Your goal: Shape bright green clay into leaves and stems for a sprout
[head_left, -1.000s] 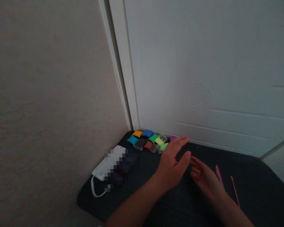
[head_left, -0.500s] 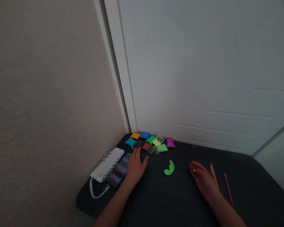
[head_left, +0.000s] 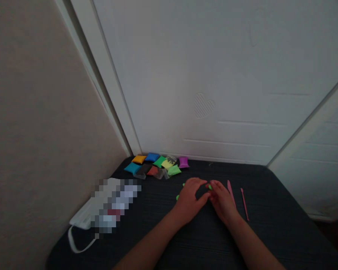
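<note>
My right hand (head_left: 223, 202) is closed, pinching a small piece of bright green modelling clay (head_left: 210, 186) at its fingertips. My left hand (head_left: 189, 198) has come up beside it, thumb and fingers curved and apart with a gap between them. The left fingertips are at the green piece; whether they touch it I cannot tell. Behind the left hand, a larger green clay shape (head_left: 177, 197) lies on the dark table and is mostly hidden. A pink plastic knife (head_left: 231, 192) lies just past the right hand, partly covered by it.
A thin pink modelling tool (head_left: 244, 204) lies right of the knife. Several colourful clay packets, among them a purple one (head_left: 183, 162), are grouped at the back. At the left lies a white device (head_left: 83, 217) with a strap, partly blurred. A white panel (head_left: 163, 75) rises behind the table.
My left hand has moved right, from beside the packets to my right hand, and now covers most of the green shape. The view has shifted to the right.
</note>
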`<state>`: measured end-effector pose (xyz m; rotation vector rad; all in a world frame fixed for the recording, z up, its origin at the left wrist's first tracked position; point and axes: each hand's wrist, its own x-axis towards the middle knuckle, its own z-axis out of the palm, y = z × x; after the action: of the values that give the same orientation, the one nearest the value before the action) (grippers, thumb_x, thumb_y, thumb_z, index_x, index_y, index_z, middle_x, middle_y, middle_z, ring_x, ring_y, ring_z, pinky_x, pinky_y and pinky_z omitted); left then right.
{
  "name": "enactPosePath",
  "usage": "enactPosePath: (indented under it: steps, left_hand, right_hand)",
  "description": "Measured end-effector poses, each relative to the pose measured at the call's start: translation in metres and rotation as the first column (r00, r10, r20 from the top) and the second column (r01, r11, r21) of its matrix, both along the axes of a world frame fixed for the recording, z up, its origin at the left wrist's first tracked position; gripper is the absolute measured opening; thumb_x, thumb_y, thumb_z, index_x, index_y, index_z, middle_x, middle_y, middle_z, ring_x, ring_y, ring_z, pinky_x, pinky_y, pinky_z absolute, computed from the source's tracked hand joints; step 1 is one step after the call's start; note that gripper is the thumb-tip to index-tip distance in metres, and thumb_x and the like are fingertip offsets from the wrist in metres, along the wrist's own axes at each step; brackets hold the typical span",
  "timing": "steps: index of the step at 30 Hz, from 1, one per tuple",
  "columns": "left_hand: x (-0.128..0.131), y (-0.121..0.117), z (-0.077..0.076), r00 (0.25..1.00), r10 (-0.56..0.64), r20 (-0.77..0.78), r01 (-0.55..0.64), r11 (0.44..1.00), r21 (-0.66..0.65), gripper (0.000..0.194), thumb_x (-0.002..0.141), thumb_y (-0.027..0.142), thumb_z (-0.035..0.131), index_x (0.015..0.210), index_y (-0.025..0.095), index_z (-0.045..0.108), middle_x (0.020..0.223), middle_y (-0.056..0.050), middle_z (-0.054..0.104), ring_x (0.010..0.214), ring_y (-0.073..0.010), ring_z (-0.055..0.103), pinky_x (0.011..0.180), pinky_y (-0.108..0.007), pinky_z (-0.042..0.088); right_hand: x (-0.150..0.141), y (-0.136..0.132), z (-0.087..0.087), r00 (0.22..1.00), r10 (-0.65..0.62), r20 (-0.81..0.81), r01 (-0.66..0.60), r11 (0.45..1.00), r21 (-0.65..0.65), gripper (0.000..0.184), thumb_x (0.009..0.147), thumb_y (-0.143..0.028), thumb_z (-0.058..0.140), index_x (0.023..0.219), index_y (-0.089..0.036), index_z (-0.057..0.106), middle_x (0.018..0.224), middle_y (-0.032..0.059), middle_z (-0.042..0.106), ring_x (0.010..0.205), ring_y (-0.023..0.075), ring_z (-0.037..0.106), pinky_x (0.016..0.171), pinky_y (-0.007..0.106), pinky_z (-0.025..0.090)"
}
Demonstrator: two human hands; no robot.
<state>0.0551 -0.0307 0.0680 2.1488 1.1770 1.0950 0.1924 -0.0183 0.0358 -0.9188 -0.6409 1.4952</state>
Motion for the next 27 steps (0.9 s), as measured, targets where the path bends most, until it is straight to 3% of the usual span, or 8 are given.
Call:
enactPosePath:
  steps: [6,11,15,19,21,23,25,27]
  left_hand:
    - [-0.004,-0.006,-0.016,0.987,0.131,-0.098,-0.118,0.985,0.127,0.025,0.077,0.028,0.054,0.101,0.024,0.058,0.117,-0.004,0.051,0.120,-0.0253,0.030,0.099,-0.047,0.029]
    - [-0.008,-0.005,-0.025,0.989,0.094,-0.115,-0.082,0.991,0.105,0.026,0.075,0.032,0.058,0.100,0.029,0.059,0.115,-0.004,0.052,0.118,-0.0270,0.032,0.096,-0.050,0.031]
    - [-0.006,0.000,-0.027,0.997,0.067,-0.035,-0.066,0.998,0.005,0.021,0.074,0.029,0.059,0.095,0.029,0.062,0.108,-0.005,0.056,0.114,-0.0272,0.037,0.094,-0.051,0.033]
    - [-0.008,0.006,-0.027,0.984,0.100,0.149,-0.068,0.977,-0.204,0.015,0.072,0.028,0.061,0.087,0.027,0.064,0.105,-0.004,0.056,0.110,-0.0250,0.041,0.096,-0.046,0.030]
    - [-0.010,0.008,-0.026,0.953,0.114,0.281,-0.004,0.931,-0.364,0.014,0.073,0.027,0.061,0.086,0.026,0.064,0.100,-0.004,0.057,0.103,-0.0221,0.046,0.093,-0.040,0.032]
    - [-0.010,0.009,-0.026,0.878,0.158,0.452,0.132,0.827,-0.547,0.014,0.072,0.026,0.062,0.086,0.023,0.063,0.089,-0.003,0.058,0.086,-0.0168,0.052,0.081,-0.032,0.039]
    - [-0.009,0.009,-0.026,0.750,0.250,0.612,0.310,0.685,-0.659,0.014,0.073,0.023,0.062,0.086,0.021,0.062,0.076,0.000,0.056,0.069,-0.0110,0.050,0.067,-0.025,0.040]
    - [-0.006,0.008,-0.026,0.600,0.338,0.725,0.472,0.582,-0.662,0.013,0.073,0.020,0.060,0.086,0.018,0.062,0.074,0.000,0.055,0.065,-0.0090,0.049,0.064,-0.023,0.039]
  right_hand:
    - [-0.004,-0.007,-0.001,0.988,0.068,0.139,-0.073,0.997,0.036,0.028,0.079,-0.045,0.049,0.068,-0.019,0.044,0.048,-0.0080,0.044,0.038,0.0045,0.031,0.041,0.017,0.028]
    - [-0.009,-0.012,-0.002,0.955,0.042,0.292,-0.067,0.995,0.079,0.027,0.079,-0.044,0.049,0.069,-0.019,0.044,0.055,-0.0078,0.038,0.045,0.0053,0.032,0.042,0.017,0.026]
    - [-0.009,-0.013,-0.001,0.941,0.079,0.328,-0.135,0.979,0.151,0.024,0.080,-0.041,0.050,0.072,-0.020,0.042,0.058,-0.0079,0.033,0.048,0.0057,0.030,0.043,0.018,0.025]
    - [-0.004,-0.010,-0.001,0.908,0.112,0.405,-0.207,0.958,0.198,0.024,0.087,-0.039,0.037,0.075,-0.020,0.046,0.061,-0.0058,0.037,0.052,0.0071,0.035,0.049,0.020,0.030]
    - [0.000,-0.008,-0.003,0.887,0.094,0.452,-0.218,0.948,0.231,0.023,0.088,-0.037,0.035,0.082,-0.020,0.049,0.063,-0.0044,0.042,0.056,0.0080,0.039,0.054,0.022,0.033]
    - [0.003,-0.006,-0.004,0.870,0.081,0.487,-0.233,0.937,0.261,0.019,0.087,-0.035,0.038,0.093,-0.022,0.051,0.069,-0.0032,0.046,0.059,0.0086,0.042,0.057,0.023,0.034]
    - [0.005,-0.007,-0.005,0.848,0.085,0.523,-0.271,0.918,0.291,0.023,0.086,-0.034,0.041,0.105,-0.025,0.050,0.075,-0.0018,0.049,0.064,0.0098,0.044,0.060,0.024,0.036]
    - [0.006,-0.008,-0.005,0.804,0.071,0.591,-0.320,0.889,0.328,0.030,0.082,-0.034,0.048,0.111,-0.027,0.048,0.079,-0.0007,0.050,0.069,0.0114,0.046,0.063,0.025,0.038]
